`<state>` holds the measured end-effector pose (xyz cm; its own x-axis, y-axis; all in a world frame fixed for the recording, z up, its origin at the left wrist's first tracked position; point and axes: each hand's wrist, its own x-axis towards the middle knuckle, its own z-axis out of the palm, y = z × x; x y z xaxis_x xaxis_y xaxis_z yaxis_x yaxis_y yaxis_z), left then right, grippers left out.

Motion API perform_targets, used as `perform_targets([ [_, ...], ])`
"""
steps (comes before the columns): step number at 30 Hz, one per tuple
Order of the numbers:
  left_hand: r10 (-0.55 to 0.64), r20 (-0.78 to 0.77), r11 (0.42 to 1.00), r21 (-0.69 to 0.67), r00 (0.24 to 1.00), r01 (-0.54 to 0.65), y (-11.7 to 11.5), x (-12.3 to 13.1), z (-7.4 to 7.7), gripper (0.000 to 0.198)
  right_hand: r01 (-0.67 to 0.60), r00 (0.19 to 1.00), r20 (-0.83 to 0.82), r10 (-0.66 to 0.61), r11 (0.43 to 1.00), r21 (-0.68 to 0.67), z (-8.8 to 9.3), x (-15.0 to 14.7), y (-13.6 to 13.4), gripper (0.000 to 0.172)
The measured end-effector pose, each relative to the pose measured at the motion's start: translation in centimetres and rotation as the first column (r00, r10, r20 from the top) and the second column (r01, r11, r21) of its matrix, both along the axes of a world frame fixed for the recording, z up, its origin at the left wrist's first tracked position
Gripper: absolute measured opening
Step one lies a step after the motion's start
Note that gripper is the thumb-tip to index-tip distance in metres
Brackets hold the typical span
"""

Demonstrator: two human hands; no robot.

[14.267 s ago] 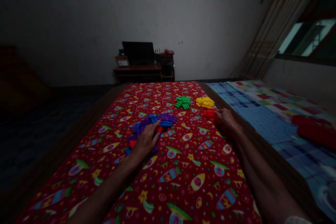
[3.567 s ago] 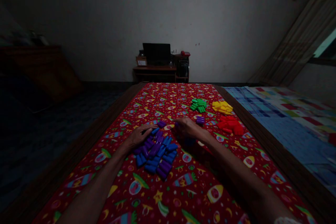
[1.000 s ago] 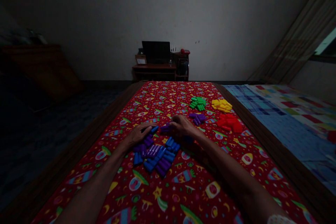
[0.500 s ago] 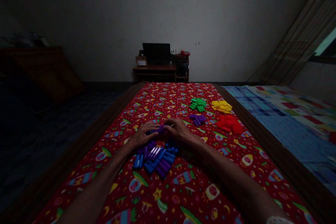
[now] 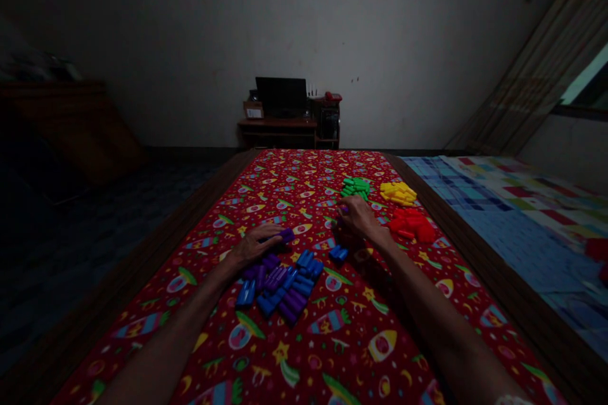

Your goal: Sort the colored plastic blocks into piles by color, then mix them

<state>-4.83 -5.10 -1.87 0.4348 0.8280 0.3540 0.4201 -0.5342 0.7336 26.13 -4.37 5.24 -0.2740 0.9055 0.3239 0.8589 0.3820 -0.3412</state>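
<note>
My left hand [image 5: 251, 245] rests at the far edge of a mixed pile of blue and purple plastic pieces [image 5: 280, 283], its fingers pinched on one purple piece [image 5: 287, 235]. My right hand [image 5: 358, 221] lies further right, fingers curled down over the small purple pile, which it hides. A bit of purple [image 5: 342, 209] shows at its fingertips. One blue piece [image 5: 338, 254] lies alone by my right wrist. Beyond are separate piles of green pieces [image 5: 355, 187], yellow pieces [image 5: 398, 192] and red pieces [image 5: 412, 223]. All sit on a red rocket-print cloth [image 5: 332, 342].
The cloth covers a wooden-edged table [image 5: 479, 253]. A bed with a checked sheet [image 5: 503, 215] adjoins on the right, with red objects [image 5: 598, 253] on it. A desk with a monitor [image 5: 281, 107] stands at the far wall. Dark floor lies to the left.
My right hand left the mixed pile and moved right and away to the small purple pile. My left hand now pinches a purple piece. A single blue piece now lies apart.
</note>
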Motion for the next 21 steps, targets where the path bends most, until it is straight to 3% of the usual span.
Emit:
perform_targets([
  [3,0.007,-0.028,1.000,-0.004,1.000,-0.008,-0.1,0.1,0.2,0.048,-0.207,0.964,-0.164,0.207,0.978,0.016,-0.2,-3.1,-1.4,0.023],
  [6,0.021,-0.048,1.000,0.011,0.999,-0.021,-0.2,0.2,0.3,0.050,-0.466,0.874,-0.190,0.447,0.882,-0.070,-0.8,-6.3,-3.0,0.026],
  [8,0.017,-0.073,1.000,0.022,0.997,-0.016,-0.3,0.2,0.3,0.050,-0.541,0.835,-0.172,0.522,0.837,-0.087,-1.4,-7.6,-3.7,0.029],
  [14,0.000,-0.091,0.999,0.032,0.996,0.003,-0.3,0.1,0.4,0.050,-0.445,0.894,-0.112,0.435,0.890,-0.098,-1.4,-6.9,-3.0,0.016],
  [21,0.025,-0.115,1.000,0.018,0.993,-0.024,-0.8,0.4,1.0,0.053,-0.212,0.962,-0.189,0.198,0.976,-0.056,-1.1,1.1,-1.7,0.019],
])
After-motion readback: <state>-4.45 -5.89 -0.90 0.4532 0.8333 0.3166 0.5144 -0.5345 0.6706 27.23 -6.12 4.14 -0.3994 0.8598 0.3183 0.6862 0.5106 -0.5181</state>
